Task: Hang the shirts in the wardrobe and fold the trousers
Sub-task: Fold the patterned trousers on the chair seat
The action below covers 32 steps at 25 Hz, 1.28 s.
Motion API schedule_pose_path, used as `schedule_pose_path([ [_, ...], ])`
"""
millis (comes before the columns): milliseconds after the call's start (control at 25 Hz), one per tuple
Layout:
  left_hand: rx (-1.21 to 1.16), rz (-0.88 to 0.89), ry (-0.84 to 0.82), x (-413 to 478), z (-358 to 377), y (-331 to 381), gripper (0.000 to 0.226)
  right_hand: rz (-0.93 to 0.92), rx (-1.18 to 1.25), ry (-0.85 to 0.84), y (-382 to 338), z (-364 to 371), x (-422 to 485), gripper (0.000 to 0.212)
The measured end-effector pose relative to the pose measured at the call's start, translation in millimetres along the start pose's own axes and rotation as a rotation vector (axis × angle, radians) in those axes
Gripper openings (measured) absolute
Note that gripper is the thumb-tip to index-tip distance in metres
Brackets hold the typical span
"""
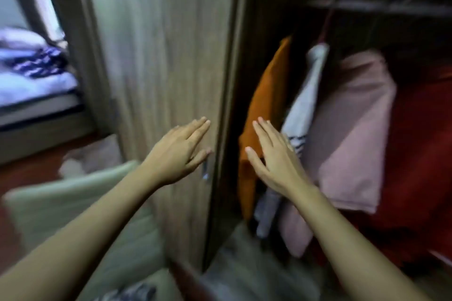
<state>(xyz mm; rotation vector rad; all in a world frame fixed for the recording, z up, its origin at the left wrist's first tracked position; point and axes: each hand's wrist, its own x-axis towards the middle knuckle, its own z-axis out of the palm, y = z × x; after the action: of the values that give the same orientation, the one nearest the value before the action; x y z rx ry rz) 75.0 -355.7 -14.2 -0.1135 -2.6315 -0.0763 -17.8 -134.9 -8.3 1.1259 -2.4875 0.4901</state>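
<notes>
A person's left hand (181,151) is spread at the wooden wardrobe door (159,56), fingers (199,128) straight and holding nothing, thumb just above the metal handle (205,171); the right hand (271,156) reaches into the open side, fingers straight and empty, in front of an orange shirt (266,90); beside it hang a white shirt (307,95), a pink garment (354,129) and a red garment (420,154) below the rail (379,7); a bed (36,95) shows far left.

slim-fingered left grip (178,151) and right grip (274,161), bare forearms (85,239)
</notes>
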Motion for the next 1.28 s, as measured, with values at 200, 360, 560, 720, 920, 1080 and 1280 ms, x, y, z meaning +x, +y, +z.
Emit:
schedule_pose_path([
  [200, -0.078, -0.337, -0.396, -177.4, 91.5, -39.5, 0.082, -0.011, 0.080, -0.420, -55.1, 155.8, -71.4, 0.083],
  [360, -0.135, -0.538, -0.511, -288.5, 139.6, -59.3, 0.067, -0.030, 0.136, -0.618, -102.5, 257.0, -131.0, 0.085],
  [560, -0.203, -0.791, -0.697, -417.9, 205.6, -59.0, 0.060, -0.181, 0.211, -0.936, -148.3, 365.7, -203.2, 0.085],
  [720, -0.225, -0.924, -0.798, -488.4, 252.3, -47.6, 0.060, -0.198, 0.254, -1.010, -160.6, 453.9, -242.7, 0.069],
  [920, -0.329, -1.127, -0.867, -529.3, 325.0, -39.8, 0.084, 0.672, 0.565, -0.809, -151.0, 545.2, -249.1, 0.064],
  [1080, -0.307, -1.235, -0.828, -528.0, 365.5, -24.4, 0.090, 0.806, 0.605, -0.769, -142.5, 574.0, -239.4, 0.056],
  [1280, -0.313, -1.237, -0.739, -538.6, 357.0, -23.0, 0.085, 0.928, 0.934, -0.936, -154.6, 552.1, -217.7, 0.054],
])
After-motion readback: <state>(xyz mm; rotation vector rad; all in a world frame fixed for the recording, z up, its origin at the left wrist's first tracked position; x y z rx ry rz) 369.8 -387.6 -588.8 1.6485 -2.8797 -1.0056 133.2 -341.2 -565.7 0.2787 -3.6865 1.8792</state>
